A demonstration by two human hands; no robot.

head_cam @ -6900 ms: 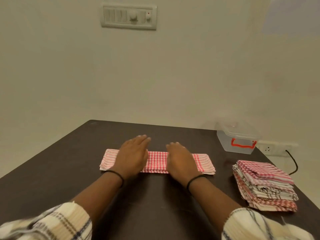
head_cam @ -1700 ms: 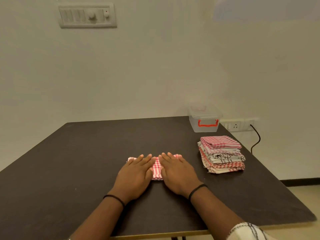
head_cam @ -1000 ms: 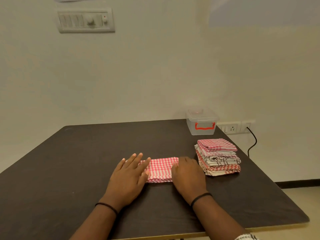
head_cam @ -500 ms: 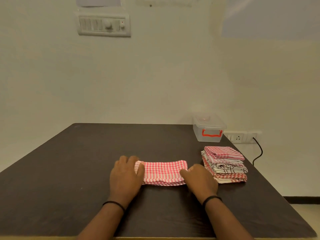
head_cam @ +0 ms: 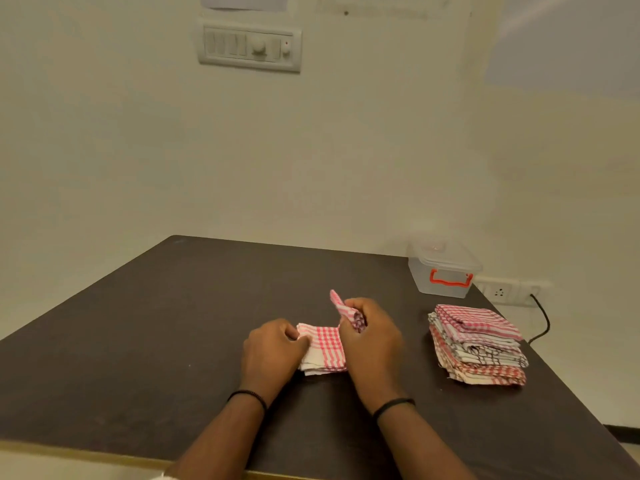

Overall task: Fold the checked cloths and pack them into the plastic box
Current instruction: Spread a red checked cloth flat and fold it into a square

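Head view: right hand (head_cam: 370,341) pinching and lifting one end of red-and-white checked cloth (head_cam: 323,351) mid dark table (head_cam: 138,323); left hand (head_cam: 273,351) seemingly gripping opposite end. Lidded clear plastic box (head_cam: 443,271) far right.

Cloth (head_cam: 323,348): I see a soft woven fabric, red and white check, matt, layered edges slightly frayed.
Stack (head_cam: 478,344): same woven cloths, matt, a little rumpled, red and black checks on white.
Box (head_cam: 441,271): I read it as clear plastic, smooth, cloudy, with a glossy orange plastic handle.
Table (head_cam: 173,323): dark brown top, matt, finely speckled, with a pale edge strip.
Wall (head_cam: 138,150): painted, matt.
Switch plate (head_cam: 249,46): smooth white plastic.
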